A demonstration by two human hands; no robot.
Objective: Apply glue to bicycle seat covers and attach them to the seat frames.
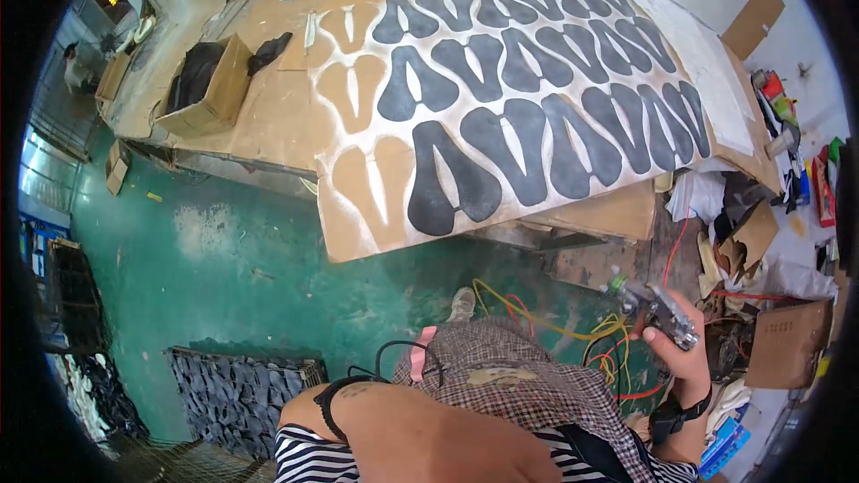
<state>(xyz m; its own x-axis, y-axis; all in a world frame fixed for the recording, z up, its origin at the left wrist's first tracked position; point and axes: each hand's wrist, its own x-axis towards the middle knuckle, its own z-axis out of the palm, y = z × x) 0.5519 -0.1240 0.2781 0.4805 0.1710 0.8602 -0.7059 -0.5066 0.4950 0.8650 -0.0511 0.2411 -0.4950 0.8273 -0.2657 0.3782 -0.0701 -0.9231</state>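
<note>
In my right hand (677, 337), at the right above the floor, is a metal spray gun (658, 311) with a green part at its far end. The fingers are wrapped round its body. My left forearm (420, 429) crosses the lower edge, very close, and the fingers of that hand are hidden. Beyond my hands, a cardboard sheet (362, 246) lies on the bench, dusted white. Rows of black insole-shaped pieces (450, 181) lie on it in pairs. Bare brown insole outlines (369, 192) show along the sheet's left side.
An open cardboard box (215, 94) holding dark material stands on the bench's left. Yellow and red hoses (573, 334) trail over the green floor (215, 259) by my legs. A crate of dark pieces (242, 394) sits lower left. Boxes and scraps (787, 344) crowd the right side.
</note>
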